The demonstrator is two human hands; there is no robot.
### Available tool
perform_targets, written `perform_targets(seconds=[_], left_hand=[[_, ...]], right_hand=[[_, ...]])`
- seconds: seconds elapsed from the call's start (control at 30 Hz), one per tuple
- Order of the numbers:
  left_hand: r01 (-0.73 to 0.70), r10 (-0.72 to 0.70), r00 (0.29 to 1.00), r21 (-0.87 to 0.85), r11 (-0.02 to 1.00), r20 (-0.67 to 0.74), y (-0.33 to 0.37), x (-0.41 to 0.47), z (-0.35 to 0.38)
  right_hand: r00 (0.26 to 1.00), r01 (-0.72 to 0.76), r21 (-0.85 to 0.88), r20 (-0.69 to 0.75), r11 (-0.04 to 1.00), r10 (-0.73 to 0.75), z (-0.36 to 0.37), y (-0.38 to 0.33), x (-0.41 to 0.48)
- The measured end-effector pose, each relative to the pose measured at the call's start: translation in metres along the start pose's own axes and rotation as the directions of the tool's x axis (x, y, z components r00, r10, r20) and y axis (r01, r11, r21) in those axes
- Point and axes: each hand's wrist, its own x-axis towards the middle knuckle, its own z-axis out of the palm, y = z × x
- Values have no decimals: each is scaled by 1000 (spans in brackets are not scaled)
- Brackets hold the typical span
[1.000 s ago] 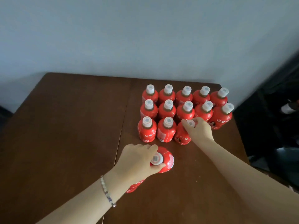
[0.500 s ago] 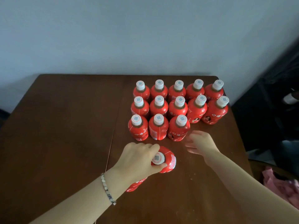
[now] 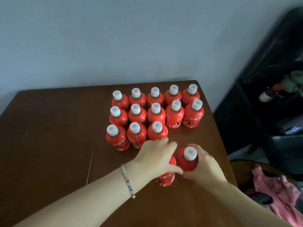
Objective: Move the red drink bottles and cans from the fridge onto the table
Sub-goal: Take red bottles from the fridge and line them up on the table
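Table [image 3: 49, 145] before grey wall [image 3: 114, 38]

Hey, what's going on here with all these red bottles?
A person is lining up red bottles on a brown table. Thirteen standing bottles fill rows of five, five and three. The right hand grips a bottle round its body just in front of them, and the left hand holds a second bottle beside it. Neither has joined the front row yet.

The cap and shoulders of one red bottle [image 3: 166, 179] are hidden beneath the left hand [image 3: 155, 156]; fingertips of the right hand [image 3: 205, 167] are partly concealed behind a second bottle [image 3: 187, 161]. Both forearms [image 3: 98, 197] are cut off at the lower edge.
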Motion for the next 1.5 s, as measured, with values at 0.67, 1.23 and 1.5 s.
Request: perform_targets(seconds=[0.67, 1.23, 1.5], left_hand=[[161, -127, 981, 251, 955, -144, -10, 86, 52], [-2, -9, 999, 235, 972, 47, 33, 30, -19], [-198, 148, 967, 245, 949, 207, 59, -36, -61]], right_hand=[[963, -268, 151, 22, 952, 268, -15, 20, 88], [920, -80, -404, 321, 911, 223, -52, -15, 13], [944, -195, -420, 166, 887, 286, -68, -65, -114]])
